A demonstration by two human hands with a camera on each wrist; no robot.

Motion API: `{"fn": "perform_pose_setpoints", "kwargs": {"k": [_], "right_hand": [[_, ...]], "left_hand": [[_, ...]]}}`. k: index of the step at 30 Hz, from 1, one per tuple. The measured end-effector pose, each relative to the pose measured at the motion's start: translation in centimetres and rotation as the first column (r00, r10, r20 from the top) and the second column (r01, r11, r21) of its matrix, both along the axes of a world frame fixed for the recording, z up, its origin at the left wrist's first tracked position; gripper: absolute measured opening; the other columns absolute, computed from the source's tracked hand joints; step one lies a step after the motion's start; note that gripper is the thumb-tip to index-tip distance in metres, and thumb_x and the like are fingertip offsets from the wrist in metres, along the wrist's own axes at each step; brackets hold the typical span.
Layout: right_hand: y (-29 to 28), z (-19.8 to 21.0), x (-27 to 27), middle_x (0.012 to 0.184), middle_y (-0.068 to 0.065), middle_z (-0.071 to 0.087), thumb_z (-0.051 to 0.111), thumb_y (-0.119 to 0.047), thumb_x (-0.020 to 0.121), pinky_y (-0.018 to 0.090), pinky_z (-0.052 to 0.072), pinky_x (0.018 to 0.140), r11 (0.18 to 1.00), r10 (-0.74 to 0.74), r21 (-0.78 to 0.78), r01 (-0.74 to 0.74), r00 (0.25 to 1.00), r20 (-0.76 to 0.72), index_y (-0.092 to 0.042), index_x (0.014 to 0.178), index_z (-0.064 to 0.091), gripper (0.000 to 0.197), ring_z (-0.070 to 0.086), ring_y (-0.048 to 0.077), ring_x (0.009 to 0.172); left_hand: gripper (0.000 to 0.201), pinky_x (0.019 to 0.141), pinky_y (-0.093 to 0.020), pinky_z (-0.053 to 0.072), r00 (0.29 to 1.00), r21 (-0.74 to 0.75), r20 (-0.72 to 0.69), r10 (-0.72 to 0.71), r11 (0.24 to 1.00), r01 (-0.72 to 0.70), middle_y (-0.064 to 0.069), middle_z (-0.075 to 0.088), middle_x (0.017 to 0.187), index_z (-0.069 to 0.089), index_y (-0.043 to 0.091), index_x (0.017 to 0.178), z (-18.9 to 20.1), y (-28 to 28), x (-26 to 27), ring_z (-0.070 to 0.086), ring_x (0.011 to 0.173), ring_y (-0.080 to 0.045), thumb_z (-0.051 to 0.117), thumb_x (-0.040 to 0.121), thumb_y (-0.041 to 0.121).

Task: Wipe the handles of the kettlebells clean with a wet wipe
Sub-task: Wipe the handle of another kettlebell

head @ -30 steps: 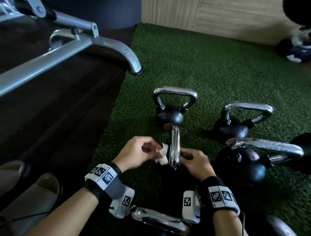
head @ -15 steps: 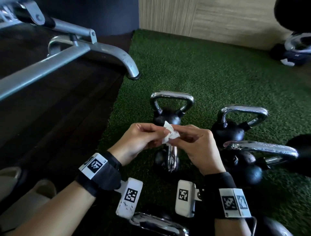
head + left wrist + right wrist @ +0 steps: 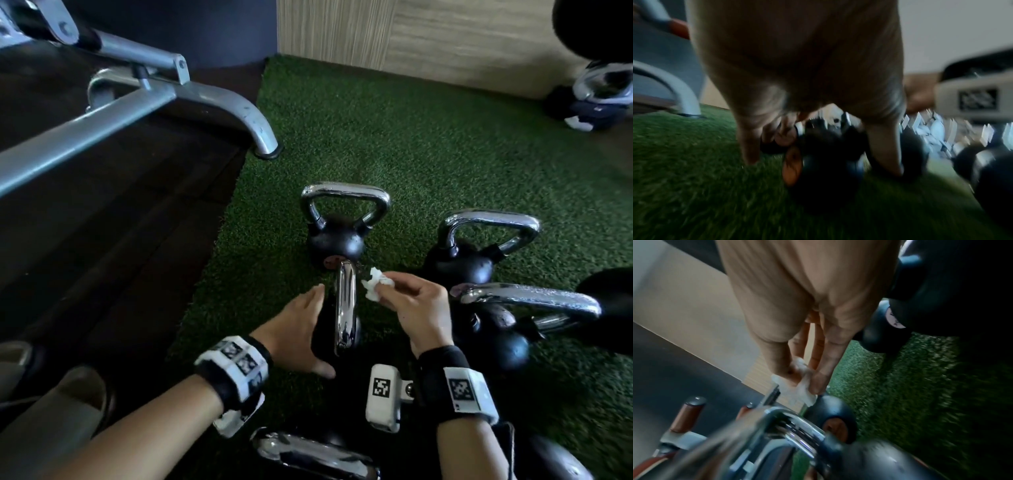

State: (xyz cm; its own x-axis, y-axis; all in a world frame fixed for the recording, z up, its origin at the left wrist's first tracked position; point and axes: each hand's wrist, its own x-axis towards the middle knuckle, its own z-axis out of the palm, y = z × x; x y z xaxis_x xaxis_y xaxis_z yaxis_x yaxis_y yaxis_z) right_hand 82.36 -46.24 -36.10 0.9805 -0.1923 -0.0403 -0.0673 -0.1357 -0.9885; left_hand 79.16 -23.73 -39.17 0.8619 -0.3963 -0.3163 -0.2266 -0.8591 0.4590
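Several black kettlebells with chrome handles stand on green turf. The nearest kettlebell's handle (image 3: pixel 346 308) is edge-on between my hands. My left hand (image 3: pixel 308 325) lies against the left side of its black body (image 3: pixel 828 178), fingers fairly straight and thumb spread; the left wrist view is blurred. My right hand (image 3: pixel 387 291) pinches a crumpled white wet wipe (image 3: pixel 373 281) just right of the handle's top, not touching it. The right wrist view shows the wipe (image 3: pixel 801 391) between thumb and fingers (image 3: pixel 818 382), above the chrome handle (image 3: pixel 797 423).
Another kettlebell (image 3: pixel 344 219) stands just behind, two more (image 3: pixel 479 246) (image 3: pixel 527 301) to the right, and a handle (image 3: pixel 315 455) lies below my wrists. A grey bench frame (image 3: pixel 137 102) has its foot (image 3: pixel 267 147) at the turf edge. Dark floor lies left.
Half a second ago both hands held the wipe together above the handle. My left hand has let go and dropped to the kettlebell's side; my right hand keeps the wipe.
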Motion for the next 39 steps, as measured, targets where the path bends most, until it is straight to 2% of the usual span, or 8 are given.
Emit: {"fn": "perform_pose_setpoints", "kwargs": {"k": [4,12,16,27,29,31,34,39], "right_hand": [[1.3,-2.9,0.6,0.085,0.001,0.081,0.086,-0.029,0.065,0.052,0.063,0.089,1.000,0.002,-0.025,-0.005,0.994,-0.113,-0.034,0.084,0.083,0.021,0.079,0.026,0.086],[3.5,-4.1,1.3,0.083,-0.002,0.081,0.089,-0.019,0.074,0.043,0.065,0.082,0.991,-0.005,-0.131,-0.018,0.985,-0.170,-0.026,0.085,0.082,0.015,0.079,0.018,0.078],[3.7,-2.8,1.3,0.086,-0.007,0.080,0.086,-0.020,0.079,0.034,0.061,0.087,0.944,-0.013,-0.330,-0.010,0.998,-0.066,-0.023,0.096,0.083,0.017,0.075,0.011,0.082],[3.5,-1.1,1.6,0.099,-0.004,0.081,0.079,-0.005,0.084,0.042,0.060,0.094,0.960,0.043,-0.280,-0.027,0.998,0.050,-0.019,0.106,0.082,0.027,0.075,0.011,0.094],[3.6,-0.3,1.1,0.103,-0.004,0.080,0.077,0.002,0.083,0.036,0.060,0.094,0.950,0.069,-0.313,-0.013,0.983,0.169,-0.016,0.106,0.082,0.030,0.074,0.009,0.096],[3.7,0.4,0.1,0.102,-0.008,0.077,0.077,0.008,0.080,0.025,0.059,0.088,0.928,0.149,-0.373,-0.026,0.941,0.304,-0.015,0.102,0.083,0.032,0.073,0.004,0.094],[3.5,0.7,-0.5,0.097,-0.014,0.074,0.079,0.008,0.077,0.008,0.051,0.078,0.883,0.270,-0.464,-0.068,0.883,0.384,-0.017,0.097,0.084,0.033,0.070,-0.003,0.092],[2.9,1.3,0.9,0.090,-0.014,0.074,0.081,0.007,0.076,0.006,0.049,0.075,0.900,0.265,-0.419,-0.118,0.913,0.311,-0.018,0.094,0.084,0.031,0.069,-0.008,0.084]], "left_hand": [[0.145,0.130,-0.043,0.010,0.990,-0.055,0.105,0.096,0.994,-0.090,-0.018,-0.008,0.170,-0.010,0.006,0.161,-3.0,-3.3,-0.6,-0.003,0.158,-0.029,0.054,0.064,0.092],[0.086,0.114,-0.027,0.037,0.979,-0.469,0.086,0.187,0.874,-0.126,-0.015,0.050,0.148,0.036,0.004,0.151,-0.9,-1.8,-0.6,0.051,0.135,-0.030,0.080,0.078,0.015],[0.088,0.112,-0.032,0.040,0.984,-0.459,0.061,0.166,0.880,-0.120,-0.016,0.048,0.149,0.033,0.006,0.152,-0.5,-1.8,-0.8,0.052,0.134,-0.034,0.079,0.078,0.018],[0.078,0.107,-0.031,0.045,0.974,-0.446,0.145,0.176,0.890,-0.094,-0.014,0.053,0.134,0.044,-0.001,0.141,-0.5,-2.2,-0.6,0.056,0.122,-0.030,0.083,0.074,0.009],[0.070,0.102,-0.024,0.045,0.974,-0.461,0.128,0.188,0.880,-0.109,-0.006,0.056,0.124,0.049,0.011,0.135,-0.7,-2.1,-0.5,0.059,0.116,-0.026,0.082,0.074,0.008],[0.063,0.099,-0.033,0.052,0.979,-0.492,0.077,0.189,0.861,-0.127,0.001,0.058,0.114,0.048,0.036,0.121,-0.9,-1.9,-0.5,0.064,0.104,-0.023,0.081,0.075,0.009],[0.066,0.099,-0.045,0.055,0.982,-0.486,0.023,0.189,0.860,-0.154,-0.006,0.063,0.120,0.040,0.046,0.123,-0.9,-1.5,-0.4,0.066,0.105,-0.028,0.080,0.075,0.022],[0.062,0.103,-0.042,0.051,0.984,-0.413,0.001,0.176,0.896,-0.160,-0.008,0.064,0.122,0.047,0.022,0.132,-0.3,-1.9,0.3,0.063,0.112,-0.028,0.078,0.079,0.020]]}}
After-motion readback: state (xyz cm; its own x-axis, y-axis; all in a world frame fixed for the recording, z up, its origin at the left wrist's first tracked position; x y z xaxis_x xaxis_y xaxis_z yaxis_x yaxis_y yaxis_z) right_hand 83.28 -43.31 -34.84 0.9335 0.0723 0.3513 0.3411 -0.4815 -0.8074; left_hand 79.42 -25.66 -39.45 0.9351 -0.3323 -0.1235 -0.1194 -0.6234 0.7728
